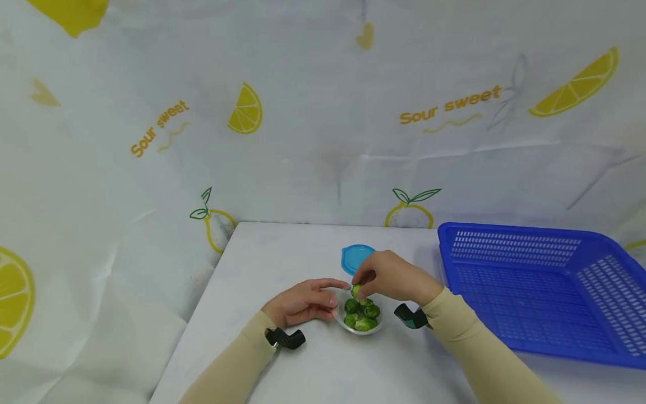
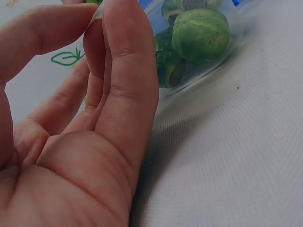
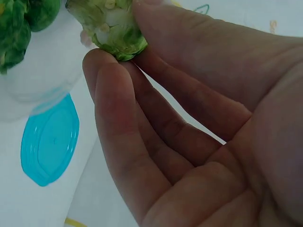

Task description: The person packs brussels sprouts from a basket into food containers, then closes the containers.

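while my right hand (image 1: 396, 278) pinches one brussels sprout (image 1: 356, 290) between thumb and fingertips, the sprout sits just above the clear bowl (image 1: 375, 327), over its far rim. the clear bowl is the reference point for all positions below. it stands on the white table (image 1: 282, 252) and contains several more sprouts (image 1: 364, 317), piled together and touching one another.

my left hand (image 1: 303, 303) lies on the table against the left side of the bowl. in the left wrist view its fingers (image 2: 124, 61) are nearly straight and press flat against the bowl wall, with the thumb meeting the rim; the hand steadies the bowl and does not wrap around it.

a light blue lid (image 1: 356, 257) lies flat on the table just behind the bowl, apart from it. a blue perforated basket (image 1: 535, 280) stands to the right of the bowl, well apart; nothing shows inside it.

readable text: the cloth backdrop (image 1: 323, 112) behind the bowl bears the words "sour sweet" in orange, twice, among printed lemon slices and whole lemons.

held sprout, right wrist view (image 3: 110, 24): pale green, outer leaves loose and ragged, with the whitish cut stem end facing the camera. the sprouts in the bowl look darker green and rounder.
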Action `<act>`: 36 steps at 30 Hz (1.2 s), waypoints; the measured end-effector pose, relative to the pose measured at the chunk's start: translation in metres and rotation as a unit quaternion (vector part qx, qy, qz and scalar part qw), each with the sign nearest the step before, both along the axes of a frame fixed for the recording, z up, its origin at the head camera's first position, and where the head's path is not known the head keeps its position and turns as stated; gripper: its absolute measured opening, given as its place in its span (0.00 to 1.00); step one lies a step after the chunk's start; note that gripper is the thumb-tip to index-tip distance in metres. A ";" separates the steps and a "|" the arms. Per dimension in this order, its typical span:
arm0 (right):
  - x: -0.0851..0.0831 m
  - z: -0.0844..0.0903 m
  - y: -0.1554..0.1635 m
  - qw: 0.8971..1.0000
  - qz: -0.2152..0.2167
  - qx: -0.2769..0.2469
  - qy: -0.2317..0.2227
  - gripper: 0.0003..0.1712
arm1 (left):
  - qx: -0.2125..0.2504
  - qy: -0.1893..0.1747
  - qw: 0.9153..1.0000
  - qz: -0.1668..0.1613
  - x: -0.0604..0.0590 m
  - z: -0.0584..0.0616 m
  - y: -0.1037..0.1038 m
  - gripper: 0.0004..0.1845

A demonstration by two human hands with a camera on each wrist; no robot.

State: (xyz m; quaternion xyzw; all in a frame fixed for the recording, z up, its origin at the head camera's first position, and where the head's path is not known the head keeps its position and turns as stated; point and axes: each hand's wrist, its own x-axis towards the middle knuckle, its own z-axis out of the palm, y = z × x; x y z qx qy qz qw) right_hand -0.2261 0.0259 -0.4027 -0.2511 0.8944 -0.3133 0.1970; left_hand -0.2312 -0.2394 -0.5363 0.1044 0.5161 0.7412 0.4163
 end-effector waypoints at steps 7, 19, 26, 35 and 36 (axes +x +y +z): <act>0.003 -0.008 -0.012 1.000 0.010 -0.009 -0.018 0.10 | 0.012 -0.001 1.000 -0.010 -0.002 0.000 0.001 0.33; 0.006 -0.016 -0.016 1.000 0.012 -0.012 -0.009 0.12 | 0.001 0.004 1.000 -0.004 -0.005 0.005 0.004 0.30; -0.008 -0.022 -0.003 0.998 -0.037 -0.024 0.036 0.10 | -0.002 0.008 1.000 0.003 -0.007 0.007 0.004 0.29; -0.022 -0.050 0.013 0.974 -0.200 -0.082 0.062 0.17 | -0.074 0.046 0.996 -0.001 -0.005 0.012 -0.004 0.27; -0.022 -0.053 0.014 0.972 -0.212 -0.086 0.062 0.17 | -0.091 0.055 0.994 0.004 -0.005 0.014 -0.006 0.26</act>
